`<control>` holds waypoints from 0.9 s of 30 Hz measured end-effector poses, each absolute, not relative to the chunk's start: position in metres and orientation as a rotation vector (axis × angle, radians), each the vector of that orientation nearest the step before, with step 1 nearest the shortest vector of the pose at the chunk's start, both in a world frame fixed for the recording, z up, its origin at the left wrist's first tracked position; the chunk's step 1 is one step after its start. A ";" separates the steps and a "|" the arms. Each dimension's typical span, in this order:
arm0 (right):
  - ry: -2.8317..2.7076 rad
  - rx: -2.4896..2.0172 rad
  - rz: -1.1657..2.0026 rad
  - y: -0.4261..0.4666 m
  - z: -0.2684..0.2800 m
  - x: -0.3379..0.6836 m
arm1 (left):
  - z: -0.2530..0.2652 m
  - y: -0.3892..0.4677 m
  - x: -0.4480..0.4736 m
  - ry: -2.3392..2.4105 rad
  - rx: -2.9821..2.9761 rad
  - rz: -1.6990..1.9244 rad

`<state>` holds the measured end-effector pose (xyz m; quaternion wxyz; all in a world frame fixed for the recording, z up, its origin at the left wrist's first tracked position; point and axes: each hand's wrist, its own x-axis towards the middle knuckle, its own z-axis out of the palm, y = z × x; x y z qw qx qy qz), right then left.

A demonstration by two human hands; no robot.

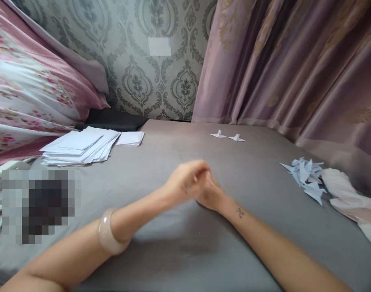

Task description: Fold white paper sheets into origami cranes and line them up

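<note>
My left hand [185,178] and my right hand [212,190] meet over the middle of the grey sheet [161,259]. Motion blurs both. The left hand's fingers curl closed against the right hand; whether anything lies between the palms is hidden. Most of the right hand's fingers are covered by the left hand. A pale bangle [108,233] circles the left forearm. Two folded white paper birds [218,134] stand beyond the hands, toward the curtain. To the right lies a heap of folded paper birds [307,174].
At the back left sits a large stack of white paper [82,148], with a smaller stack of paper squares [130,138] beside it. Behind them is a black flat item [115,118]. Pale cloth [340,188] lies at right below the curtain [264,69]. A blurred-out dark object [48,202] is at left.
</note>
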<state>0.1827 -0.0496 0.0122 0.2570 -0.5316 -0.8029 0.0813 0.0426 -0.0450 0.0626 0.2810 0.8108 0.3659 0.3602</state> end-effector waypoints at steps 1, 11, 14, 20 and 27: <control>-2.205 -1.421 0.219 -0.050 0.012 0.184 | 0.054 -0.028 0.037 1.077 2.123 0.991; -1.968 -1.298 0.389 -0.042 0.010 0.194 | 0.007 0.009 0.011 1.404 2.049 0.865; -1.815 -1.353 0.495 -0.037 0.008 0.195 | 0.009 0.005 0.013 1.344 2.126 0.834; -1.298 -1.372 0.923 -0.028 0.013 0.197 | 0.019 -0.005 0.011 1.172 2.315 1.113; -1.109 -1.185 1.415 -0.035 0.026 0.196 | 0.017 -0.013 0.010 1.051 2.399 1.082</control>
